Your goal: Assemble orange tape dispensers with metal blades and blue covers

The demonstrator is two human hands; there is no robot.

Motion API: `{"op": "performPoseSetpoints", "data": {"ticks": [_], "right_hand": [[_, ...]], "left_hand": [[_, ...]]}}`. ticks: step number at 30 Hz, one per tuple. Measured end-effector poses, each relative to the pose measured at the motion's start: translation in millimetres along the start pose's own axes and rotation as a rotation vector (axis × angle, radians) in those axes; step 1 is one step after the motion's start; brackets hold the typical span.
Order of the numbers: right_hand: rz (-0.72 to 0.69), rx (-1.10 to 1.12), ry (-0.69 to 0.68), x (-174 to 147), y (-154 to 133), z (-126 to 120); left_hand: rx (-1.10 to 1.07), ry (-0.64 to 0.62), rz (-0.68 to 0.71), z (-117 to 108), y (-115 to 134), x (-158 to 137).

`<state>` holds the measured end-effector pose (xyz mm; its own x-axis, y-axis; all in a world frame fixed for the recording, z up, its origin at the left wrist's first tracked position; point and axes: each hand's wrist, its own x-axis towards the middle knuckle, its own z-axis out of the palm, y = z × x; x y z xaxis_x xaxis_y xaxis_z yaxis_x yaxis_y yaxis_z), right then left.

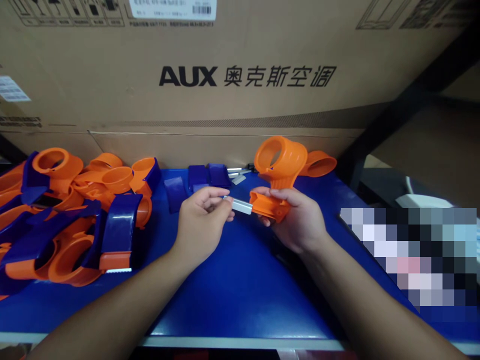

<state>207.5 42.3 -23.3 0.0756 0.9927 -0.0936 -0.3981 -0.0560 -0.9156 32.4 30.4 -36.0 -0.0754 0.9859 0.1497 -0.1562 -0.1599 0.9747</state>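
Pinched in the fingers of my left hand is a small flat metal blade, pointing right. Its free end is close to the open end of an orange plastic tape dispenser body; whether they touch I cannot tell. My right hand is wrapped round the lower part of that body, its ring upright above the fingers. Behind my left hand lie several blue plastic covers. Loose metal blades lie just right of them.
Orange and blue tape dispensers are heaped on the left of the blue tabletop. Another orange dispenser part lies behind my right hand. A large cardboard box stands along the back. A dark metal post rises at the right.
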Motion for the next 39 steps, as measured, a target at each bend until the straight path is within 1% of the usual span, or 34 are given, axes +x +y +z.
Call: {"op": "performPoseSetpoints", "data": {"ticks": [4, 12, 15, 18, 22, 25, 34, 39], "right_hand": [[-0.019, -0.04, -0.02, 0, 0, -3], [-0.141, -0.069, 0.004, 1, 5, -3], [-0.153, -0.06, 0.01, 0, 6, -3], [-0.152, -0.05, 0.013, 0, 6, -4], [-0.179, -0.055, 0.023, 2, 6, -5], [-0.197, -0.076, 0.032, 4, 7, -6], [-0.234, -0.159, 0.033, 7, 13, -8], [-0.247, -0.169, 0.026, 6, 14, -7]], "left_hand": [[0.017, -0.007, 0.005, 0, -2, -1], [0.03, -0.007, 0.022, -1, -4, -1], [0.042, -0.026, 0.018, -2, -6, 0], [0.053, -0.065, -0.022, -3, -7, 0], [0.075, -0.161, -0.075, -3, -9, 0], [0.09, -0.205, -0.114, -3, -9, 1], [-0.06, -0.248, -0.236, -5, -1, 7], [-0.09, -0.184, -0.316, -5, -2, 8]]}}
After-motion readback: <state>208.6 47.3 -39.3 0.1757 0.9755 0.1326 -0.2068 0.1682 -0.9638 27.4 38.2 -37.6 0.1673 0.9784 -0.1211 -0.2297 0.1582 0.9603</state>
